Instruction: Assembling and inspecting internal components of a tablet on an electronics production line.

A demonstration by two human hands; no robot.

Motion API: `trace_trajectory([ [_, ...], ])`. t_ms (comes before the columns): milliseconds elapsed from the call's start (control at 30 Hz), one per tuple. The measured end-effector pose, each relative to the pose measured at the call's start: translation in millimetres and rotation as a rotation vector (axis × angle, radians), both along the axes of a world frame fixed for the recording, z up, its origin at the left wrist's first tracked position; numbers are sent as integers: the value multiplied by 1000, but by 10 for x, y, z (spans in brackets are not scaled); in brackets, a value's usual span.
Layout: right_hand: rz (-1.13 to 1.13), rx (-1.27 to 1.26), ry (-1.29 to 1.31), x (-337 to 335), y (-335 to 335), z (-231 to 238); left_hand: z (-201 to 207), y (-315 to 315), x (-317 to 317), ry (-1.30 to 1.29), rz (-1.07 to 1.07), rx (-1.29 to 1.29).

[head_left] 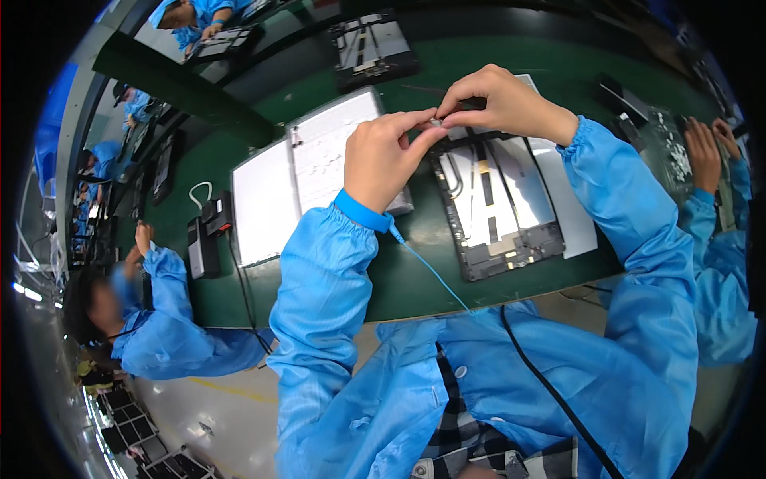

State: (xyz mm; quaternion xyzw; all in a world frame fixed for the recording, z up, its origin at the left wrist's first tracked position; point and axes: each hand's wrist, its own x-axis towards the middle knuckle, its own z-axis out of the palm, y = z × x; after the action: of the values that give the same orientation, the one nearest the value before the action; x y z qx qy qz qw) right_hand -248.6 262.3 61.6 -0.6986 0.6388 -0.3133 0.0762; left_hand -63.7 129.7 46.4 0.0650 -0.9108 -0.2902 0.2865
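My left hand (384, 153) and my right hand (504, 102) meet above the far edge of an opened tablet (501, 195). Thumb and forefinger of each hand are pinched on a tiny pale piece (436, 122), too small to name. The tablet lies on the green bench with its inside showing: bright silver panels, dark strips and dark parts along the near edge. Under and beside my left hand is a tray (323, 152) with small white bits on its white surface. A blue wrist strap (361, 211) with a thin cord circles my left wrist.
White sheets (263, 203) lie left of the tray, another (576, 215) under the tablet. Farther left stand black boxes (203, 246) with cables. A second opened device (371, 49) sits at the back. Co-workers in blue work at the left (171, 319) and right (718, 271). A dark green post (183, 88) slants at upper left.
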Motion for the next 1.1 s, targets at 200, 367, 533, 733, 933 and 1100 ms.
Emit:
trace_trajectory([
  [200, -65, -34, -31, -150, 412, -90, -25, 164, -327, 11, -50, -77],
  [367, -392, -212, -92, -344, 763, -506, -141, 361, -564, -71, -19, -257],
  [533, -390, -90, -328, -425, 770, -782, -217, 551, -781, -76, -90, -326],
  [733, -370, -93, -396, -489, 814, -903, -334, 617, -856, -89, -95, -310],
  [933, -389, -105, -405, -484, 827, -925, -300, 628, -839, -120, -88, -230],
  [1100, -361, -77, -397, -475, 840, -922, -327, 642, -871, -123, -94, -212],
])
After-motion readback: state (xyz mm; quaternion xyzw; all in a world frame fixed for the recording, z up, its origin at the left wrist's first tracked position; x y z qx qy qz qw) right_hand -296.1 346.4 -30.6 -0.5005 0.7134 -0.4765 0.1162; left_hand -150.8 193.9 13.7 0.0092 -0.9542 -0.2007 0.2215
